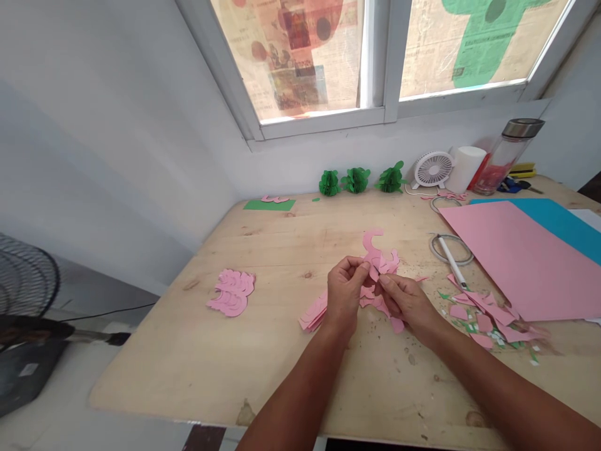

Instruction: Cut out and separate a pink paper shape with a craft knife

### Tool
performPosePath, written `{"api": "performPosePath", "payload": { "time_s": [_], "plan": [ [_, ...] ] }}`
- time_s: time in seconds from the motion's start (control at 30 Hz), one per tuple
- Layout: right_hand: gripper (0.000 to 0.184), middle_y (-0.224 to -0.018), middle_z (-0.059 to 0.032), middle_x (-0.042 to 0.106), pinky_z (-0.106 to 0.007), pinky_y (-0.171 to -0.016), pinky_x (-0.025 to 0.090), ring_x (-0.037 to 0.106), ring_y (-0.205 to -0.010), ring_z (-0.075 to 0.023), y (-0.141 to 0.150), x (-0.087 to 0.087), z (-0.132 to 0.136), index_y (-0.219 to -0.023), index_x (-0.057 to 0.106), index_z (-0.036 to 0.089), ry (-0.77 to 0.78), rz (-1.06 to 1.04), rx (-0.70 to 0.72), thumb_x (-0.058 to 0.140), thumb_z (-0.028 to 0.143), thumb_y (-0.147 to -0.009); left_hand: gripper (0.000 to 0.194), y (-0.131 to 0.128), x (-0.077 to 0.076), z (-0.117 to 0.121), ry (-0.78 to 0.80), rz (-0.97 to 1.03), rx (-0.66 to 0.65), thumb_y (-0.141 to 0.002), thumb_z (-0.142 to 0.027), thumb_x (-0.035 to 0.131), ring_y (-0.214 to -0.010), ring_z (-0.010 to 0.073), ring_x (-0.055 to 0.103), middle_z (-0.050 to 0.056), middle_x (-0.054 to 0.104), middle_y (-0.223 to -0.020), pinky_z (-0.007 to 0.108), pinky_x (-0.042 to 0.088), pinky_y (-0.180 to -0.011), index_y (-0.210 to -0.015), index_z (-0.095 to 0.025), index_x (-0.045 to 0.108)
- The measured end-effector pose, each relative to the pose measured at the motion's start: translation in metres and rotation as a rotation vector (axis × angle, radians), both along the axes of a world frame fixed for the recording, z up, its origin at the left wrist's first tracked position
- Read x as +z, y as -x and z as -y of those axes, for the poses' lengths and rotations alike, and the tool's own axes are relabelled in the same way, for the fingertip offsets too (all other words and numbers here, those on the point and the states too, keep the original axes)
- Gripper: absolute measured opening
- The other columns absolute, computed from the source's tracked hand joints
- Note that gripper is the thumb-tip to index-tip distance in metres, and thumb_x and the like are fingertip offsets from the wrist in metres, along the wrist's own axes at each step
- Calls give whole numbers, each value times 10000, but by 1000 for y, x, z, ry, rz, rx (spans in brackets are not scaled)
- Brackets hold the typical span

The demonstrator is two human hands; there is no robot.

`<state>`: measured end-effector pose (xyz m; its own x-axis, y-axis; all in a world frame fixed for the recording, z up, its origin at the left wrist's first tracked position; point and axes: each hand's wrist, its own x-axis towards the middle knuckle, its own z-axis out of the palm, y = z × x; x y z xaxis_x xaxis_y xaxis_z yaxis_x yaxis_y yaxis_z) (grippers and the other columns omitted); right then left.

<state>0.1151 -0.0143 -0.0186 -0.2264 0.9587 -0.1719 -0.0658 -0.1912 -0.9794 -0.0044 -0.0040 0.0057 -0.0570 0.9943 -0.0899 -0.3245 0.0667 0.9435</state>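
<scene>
My left hand [346, 291] pinches a curved pink paper cutout [373, 250] between thumb and fingers, above the middle of the table. My right hand [407, 302] is closed at the cutout's lower right edge. A thin dark tip shows at its fingertips against the paper; what it belongs to is hidden. Beneath and between both hands lie pink paper scraps [395, 324]. Partly covered by my left hand is a stack of pink paper strips [313, 313]. Farther left rests a pile of scalloped pink cutouts [231, 292].
Pink and blue sheets [521, 263] lie at the right, near a white pen [452, 262] and scattered scraps [493, 319]. Along the wall stand green paper shapes [355, 180], a small fan [432, 169] and a glass bottle [504, 160]. A green strip [253, 205] lies back left.
</scene>
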Motion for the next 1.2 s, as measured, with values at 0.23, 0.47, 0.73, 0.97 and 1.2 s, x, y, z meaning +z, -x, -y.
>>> {"api": "performPosePath", "payload": {
  "time_s": [0.23, 0.47, 0.73, 0.97, 1.2],
  "plan": [
    [369, -371, 95, 268, -204, -361, 138, 201, -349, -62, -1, 4, 1, -666, 518, 165, 1, 19, 27, 476, 511, -785, 159, 0, 2, 0, -6, 5, 3, -659, -269, 635, -491, 72, 464, -26, 515, -523, 208, 389, -527, -640, -140, 544],
    [378, -355, 94, 263, -209, -363, 132, 194, -339, -63, -1, 1, 0, -652, 519, 170, 4, 16, 20, 475, 521, -784, 167, 0, 2, 0, -1, 10, 1, -650, -279, 646, -501, 75, 471, -23, 516, -534, 205, 390, -522, -646, -143, 549],
    [382, -379, 88, 267, -208, -367, 127, 193, -349, -61, -1, -1, -1, -646, 520, 170, -1, 22, 11, 474, 522, -786, 168, 0, 2, 0, 12, 24, 4, -642, -275, 648, -498, 76, 474, -28, 512, -531, 209, 395, -526, -646, -145, 542],
    [385, -368, 91, 266, -208, -369, 138, 206, -346, -63, 0, 1, 0, -646, 521, 169, -9, 25, -2, 470, 523, -786, 163, 0, 4, 1, 32, 43, 1, -633, -266, 646, -492, 76, 472, -27, 512, -522, 210, 396, -523, -633, -146, 536],
    [387, -365, 93, 263, -206, -365, 127, 190, -345, -61, 1, -1, 0, -649, 520, 169, 2, 0, 2, 477, 529, -784, 171, 0, 3, 0, 22, 27, -14, -634, -278, 648, -484, 76, 472, -25, 517, -521, 212, 397, -513, -632, -145, 541]
  ]
}}
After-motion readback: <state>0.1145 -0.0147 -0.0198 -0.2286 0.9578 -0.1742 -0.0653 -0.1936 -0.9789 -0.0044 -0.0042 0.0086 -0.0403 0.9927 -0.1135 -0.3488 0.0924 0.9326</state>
